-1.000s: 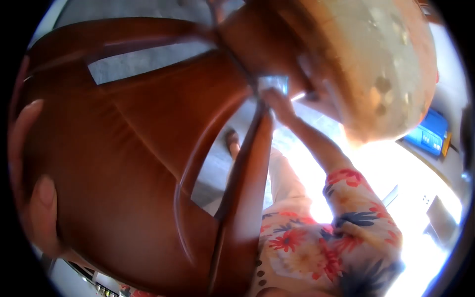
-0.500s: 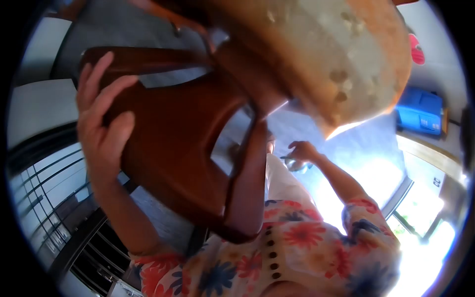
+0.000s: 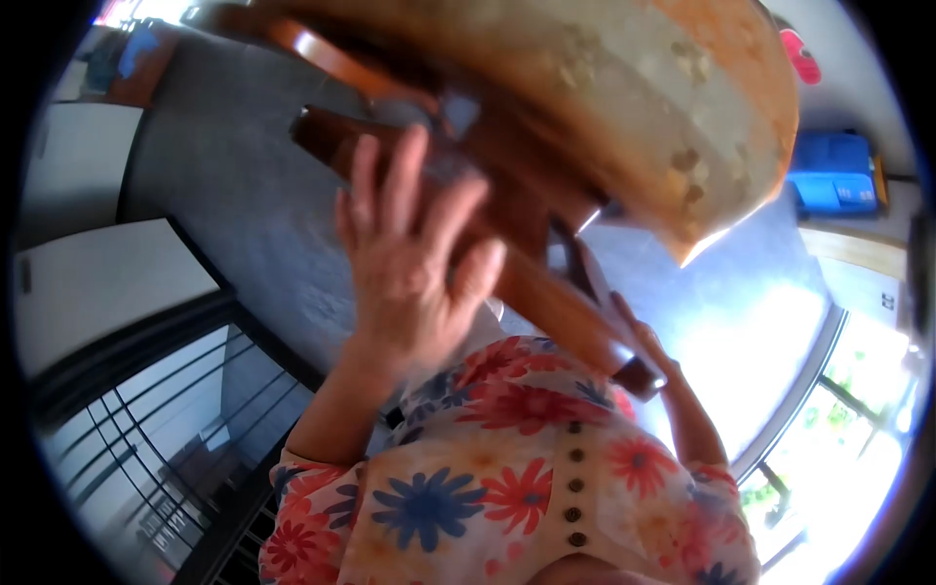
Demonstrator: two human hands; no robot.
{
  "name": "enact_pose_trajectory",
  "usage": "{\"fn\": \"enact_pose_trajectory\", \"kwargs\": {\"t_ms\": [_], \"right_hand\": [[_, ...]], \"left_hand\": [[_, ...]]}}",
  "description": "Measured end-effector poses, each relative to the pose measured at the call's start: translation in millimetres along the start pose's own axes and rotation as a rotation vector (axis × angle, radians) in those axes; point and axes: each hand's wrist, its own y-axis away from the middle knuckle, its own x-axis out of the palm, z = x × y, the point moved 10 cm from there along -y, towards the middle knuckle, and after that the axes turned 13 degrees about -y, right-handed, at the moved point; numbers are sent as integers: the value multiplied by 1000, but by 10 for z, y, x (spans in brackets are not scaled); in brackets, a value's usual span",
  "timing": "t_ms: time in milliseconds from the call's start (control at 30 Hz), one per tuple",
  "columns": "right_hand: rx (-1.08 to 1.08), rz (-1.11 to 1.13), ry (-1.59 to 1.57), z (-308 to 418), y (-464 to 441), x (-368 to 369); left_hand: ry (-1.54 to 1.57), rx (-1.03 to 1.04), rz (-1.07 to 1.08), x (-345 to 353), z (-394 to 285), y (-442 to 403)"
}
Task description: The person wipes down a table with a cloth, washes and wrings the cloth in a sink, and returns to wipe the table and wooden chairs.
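Note:
A dark brown wooden chair [image 3: 561, 307] is tilted close in front of me. Its padded seat [image 3: 634, 107], cream and orange with a faded pattern, fills the top of the view. My left hand [image 3: 405, 268] lies over the wooden frame with its fingers spread, slightly blurred. On the far side of the frame, at the right, is my right hand [image 3: 641, 334]. The wood covers most of it, so its fingers and anything in them are hidden.
Grey floor [image 3: 253, 185] spreads below. White cabinets [image 3: 107, 283] and a black metal railing [image 3: 161, 429] stand on the left. A blue box [image 3: 837, 175] and a pink slipper-like item [image 3: 801, 57] are at right, above a bright glazed opening [image 3: 848, 419].
The chair frame has turned, now showing a narrower side. My left hand has moved right along with it, its fingers more spread. My right hand has come up behind the wood.

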Motion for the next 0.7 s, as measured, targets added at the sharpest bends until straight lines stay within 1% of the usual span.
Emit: {"fn": "enact_pose_trajectory", "kwargs": {"t_ms": [33, 67, 133, 167, 200, 267, 367, 400, 467, 500, 600, 633, 667, 700], "right_hand": [[-26, -87, -98, -49, -18, 32], [-53, -166, -177, -86, -37, 57], [-99, -302, -298, -95, -45, 87], [-113, -361, -341, -98, -30, 111], [-123, -408, -372, -130, -3, 94], [-139, -489, -426, -163, 2, 50], [-162, -553, -480, -175, -46, -5], [-167, -566, -487, -173, -65, -56], [-191, -582, -496, -137, -102, -102], [-194, -580, -493, -132, -124, -143], [-207, -587, -490, -98, -205, -240], [-207, -588, -493, -104, -236, -267], [-210, -587, -507, -119, -280, -283], [-201, -584, -525, -144, -305, -299]], "left_hand": [[-17, 51, 94, 54, -27, -32], [-56, 120, 89, 103, -53, -83], [-14, 191, 172, 60, -91, -148], [-47, 256, 161, 26, -76, -135], [-70, 289, 235, 21, -48, -160], [-68, 387, 257, 56, 3, -234], [-41, 423, 154, 97, 129, -598], [55, 470, 115, 203, 165, -662], [59, 596, 96, 195, 124, -675], [111, 602, 56, 143, 141, -730], [71, 644, 104, 269, 177, -880], [63, 621, 68, 284, 220, -929], [58, 617, 82, 320, 257, -962], [88, 596, 153, 372, 267, -1007]]}}
